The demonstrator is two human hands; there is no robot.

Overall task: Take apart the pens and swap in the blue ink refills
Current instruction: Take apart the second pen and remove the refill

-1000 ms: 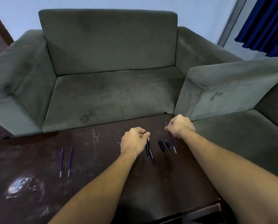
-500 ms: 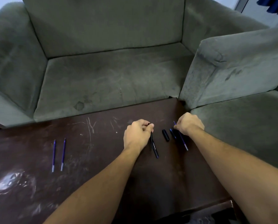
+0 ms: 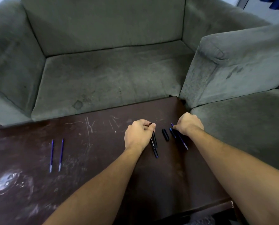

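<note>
Pinching slim black pen barrel, left hand, right hand seemingly nipping thin blue refill, scuffed glossy table

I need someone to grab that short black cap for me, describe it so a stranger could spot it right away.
On the dark scratched table in front of the grey sofa, look between the left hand and the right hand. The black cap lies alone in that gap, touched by neither hand. It is stubby and solid black, unlike the long pen barrels and the thin blue refill beside it.
</note>
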